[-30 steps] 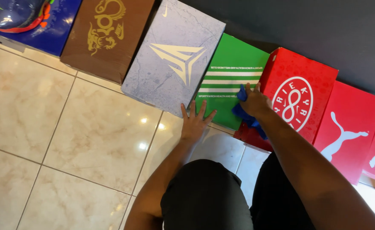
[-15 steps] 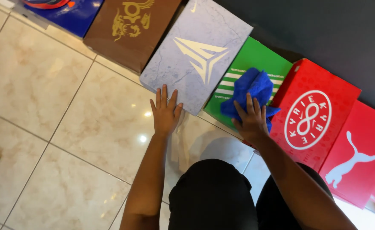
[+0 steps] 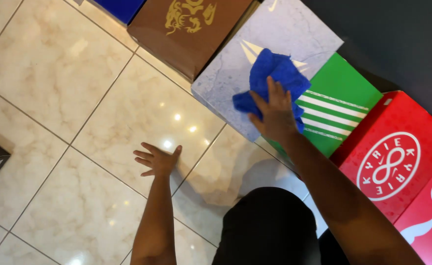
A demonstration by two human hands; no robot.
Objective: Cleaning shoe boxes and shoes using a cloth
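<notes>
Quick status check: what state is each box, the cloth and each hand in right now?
Right hand: pressing the blue cloth onto the grey box.
Left hand: flat on the floor tiles, holding nothing.
Blue cloth: bunched.
Grey box: closed, lying flat.
Green box: closed.
Brown box: closed.
Red box: closed.

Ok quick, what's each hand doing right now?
Left hand: open, fingers spread, flat on the floor tiles, holding nothing.
Right hand: pressing a blue cloth onto the grey box.
</notes>
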